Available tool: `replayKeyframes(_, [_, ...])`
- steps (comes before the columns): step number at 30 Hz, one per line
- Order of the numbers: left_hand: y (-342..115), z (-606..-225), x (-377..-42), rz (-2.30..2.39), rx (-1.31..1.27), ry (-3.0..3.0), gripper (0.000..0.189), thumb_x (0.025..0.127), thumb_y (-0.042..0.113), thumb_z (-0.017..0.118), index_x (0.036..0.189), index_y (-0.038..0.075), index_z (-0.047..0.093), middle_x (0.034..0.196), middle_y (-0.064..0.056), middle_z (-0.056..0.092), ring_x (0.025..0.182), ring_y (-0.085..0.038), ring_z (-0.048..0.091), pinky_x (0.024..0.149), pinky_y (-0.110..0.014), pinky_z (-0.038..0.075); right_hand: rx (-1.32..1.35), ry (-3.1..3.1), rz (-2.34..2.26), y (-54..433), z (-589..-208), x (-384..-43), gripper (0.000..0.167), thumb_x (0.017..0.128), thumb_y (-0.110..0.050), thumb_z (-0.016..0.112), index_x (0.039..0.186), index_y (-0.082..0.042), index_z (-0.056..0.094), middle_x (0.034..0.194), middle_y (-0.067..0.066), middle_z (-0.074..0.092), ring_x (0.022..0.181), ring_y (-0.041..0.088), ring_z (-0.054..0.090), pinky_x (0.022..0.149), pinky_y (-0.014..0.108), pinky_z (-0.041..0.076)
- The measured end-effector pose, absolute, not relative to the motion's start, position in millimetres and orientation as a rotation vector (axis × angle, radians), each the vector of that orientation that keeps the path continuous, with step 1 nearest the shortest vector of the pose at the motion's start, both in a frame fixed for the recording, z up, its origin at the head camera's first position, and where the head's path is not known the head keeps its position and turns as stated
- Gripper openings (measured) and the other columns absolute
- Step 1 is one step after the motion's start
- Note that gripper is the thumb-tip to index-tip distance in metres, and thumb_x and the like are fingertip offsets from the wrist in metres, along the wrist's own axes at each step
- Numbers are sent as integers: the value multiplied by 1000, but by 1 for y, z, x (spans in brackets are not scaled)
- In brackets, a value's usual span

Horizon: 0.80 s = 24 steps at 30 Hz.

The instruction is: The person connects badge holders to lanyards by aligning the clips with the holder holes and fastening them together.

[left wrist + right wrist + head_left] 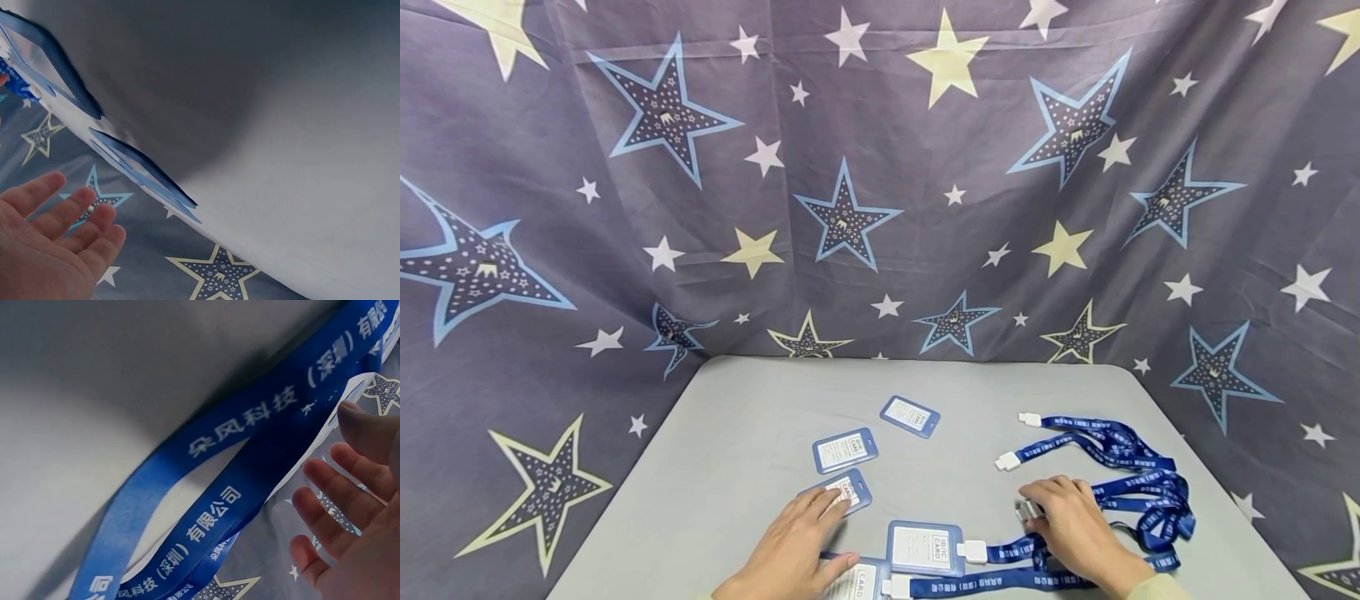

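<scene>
My left hand [797, 542] reaches over a blue card holder [859, 483], fingers spread, fingertips overlapping its near side. Its thumb lies over another card holder [861, 581], which is joined to a blue lanyard [1000, 581] by a white buckle. My right hand [1071, 525] is beside a pale lanyard buckle [1027, 510], with thumb and forefinger on either side of it. In the right wrist view, the relaxed fingers [331, 519] stand apart from the thumb near printed blue straps [262, 412]. A second joined card holder [925, 548] lies between the hands.
Two loose card holders [845, 450] [910, 416] lie farther back on the grey table [737, 417]. Blue lanyards [1112, 442] with white buckles [1007, 460] are bunched at the right. A star-patterned cloth [880, 125] hangs behind and beside the table.
</scene>
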<state>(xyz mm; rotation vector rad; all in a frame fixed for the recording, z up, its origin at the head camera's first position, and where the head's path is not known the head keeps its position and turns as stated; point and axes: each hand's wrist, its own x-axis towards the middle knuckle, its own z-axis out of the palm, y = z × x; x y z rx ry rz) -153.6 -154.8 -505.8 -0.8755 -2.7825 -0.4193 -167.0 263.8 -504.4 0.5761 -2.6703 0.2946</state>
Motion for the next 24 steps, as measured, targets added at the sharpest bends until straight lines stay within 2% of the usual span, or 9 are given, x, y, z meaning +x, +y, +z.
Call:
replayKeyframes(8, [-154,-506,-153,-416,-869,-2796,68,93,54,68,140,6,61,145,-15,57,136,-39,49,113,-57,41,557,-2698,278,268,-506,-169,40,69,-6,91,106,-12,76,106,2,75,100,22,63,84,44,45])
replayKeyframes(24, [-156,-507,-153,-412,-864,-2802,68,93,56,69,139,7,62,143,-15,58,135,-39,50,112,-57,42,509,-2832,273,267,-507,-173,35,75,-5,88,107,-12,76,109,3,75,104,23,62,90,48,44])
